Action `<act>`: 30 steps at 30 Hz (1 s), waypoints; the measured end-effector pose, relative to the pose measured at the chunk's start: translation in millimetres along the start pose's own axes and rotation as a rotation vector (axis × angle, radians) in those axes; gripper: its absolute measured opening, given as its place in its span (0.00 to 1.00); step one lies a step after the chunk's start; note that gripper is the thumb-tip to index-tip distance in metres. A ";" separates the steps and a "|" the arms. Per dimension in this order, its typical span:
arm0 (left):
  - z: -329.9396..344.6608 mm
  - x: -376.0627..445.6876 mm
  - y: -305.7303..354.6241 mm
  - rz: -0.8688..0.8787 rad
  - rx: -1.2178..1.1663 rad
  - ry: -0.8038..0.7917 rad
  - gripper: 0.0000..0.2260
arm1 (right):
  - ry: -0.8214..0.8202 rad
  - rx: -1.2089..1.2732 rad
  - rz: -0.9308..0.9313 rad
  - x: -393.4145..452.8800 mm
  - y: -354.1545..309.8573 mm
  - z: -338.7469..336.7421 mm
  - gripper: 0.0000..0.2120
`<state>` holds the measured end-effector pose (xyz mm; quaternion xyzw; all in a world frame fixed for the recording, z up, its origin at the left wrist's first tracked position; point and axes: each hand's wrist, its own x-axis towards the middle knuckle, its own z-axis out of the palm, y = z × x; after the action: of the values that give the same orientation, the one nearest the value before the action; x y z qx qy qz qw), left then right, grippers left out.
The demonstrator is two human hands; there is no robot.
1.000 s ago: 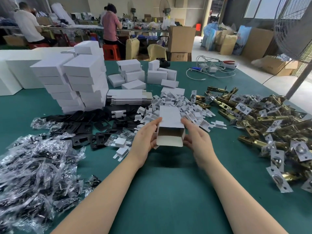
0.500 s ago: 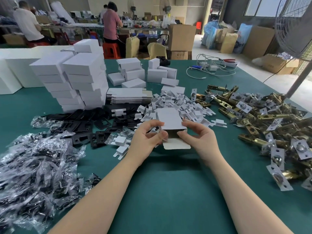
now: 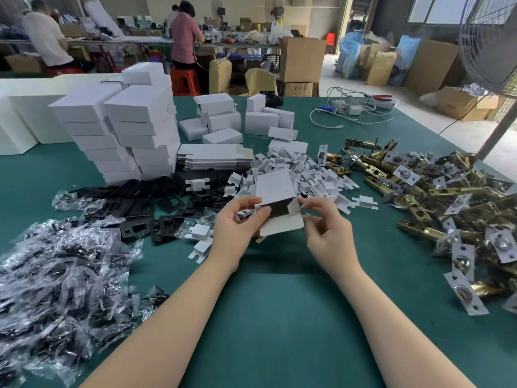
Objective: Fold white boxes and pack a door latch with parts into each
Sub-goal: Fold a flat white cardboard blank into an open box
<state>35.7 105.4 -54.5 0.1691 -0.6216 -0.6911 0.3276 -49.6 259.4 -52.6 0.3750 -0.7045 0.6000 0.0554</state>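
Observation:
A small white box hangs just above the green table, its near end open and its bottom flap sticking out toward me. My left hand grips the box's left side, thumb and fingers curled on the side flap. My right hand pinches the right side flap with its fingertips. Brass door latches lie heaped at the right. White card inserts are piled behind the box. Black plates and bagged parts lie at the left.
Stacks of folded white boxes stand at the back left, with flat box blanks beside them. Loose boxes and white cables lie further back. A fan pole rises at the right edge. People work at far tables.
The box has gone from held squarely open to having its end flaps worked. The bottom flap has swung out toward me and my fingers have moved onto the side flaps.

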 end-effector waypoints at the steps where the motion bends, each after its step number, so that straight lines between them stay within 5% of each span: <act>1: -0.5 -0.1 0.8 -0.016 -0.032 -0.002 0.10 | -0.037 -0.046 -0.031 -0.9 0.4 0.3 0.26; 9: -0.4 0.4 1.7 -0.083 -0.066 -0.090 0.10 | -0.094 -0.067 -0.092 2.9 2.5 -5.7 0.13; 13: 0.3 -0.2 1.0 -0.121 -0.073 -0.149 0.11 | -0.048 -0.045 -0.051 3.5 -0.4 -1.3 0.17; 15: 1.4 -2.0 3.7 -0.142 -0.119 -0.176 0.02 | -0.023 0.035 0.008 2.5 -1.6 1.2 0.18; 20: -0.7 -3.8 3.8 -0.099 -0.116 -0.248 0.16 | 0.005 0.086 0.110 2.1 -0.8 5.8 0.16; 26: 6.3 -6.0 1.0 -0.008 0.084 -0.146 0.06 | 0.106 0.069 0.208 1.6 0.4 9.9 0.06; 30: 11.3 -10.1 2.9 0.020 0.153 -0.110 0.09 | 0.152 0.114 0.266 2.3 -2.0 10.5 0.07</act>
<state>36.5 120.5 -51.6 0.1494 -0.6913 -0.6466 0.2860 -46.2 249.0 -52.6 0.2346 -0.7066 0.6675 0.0072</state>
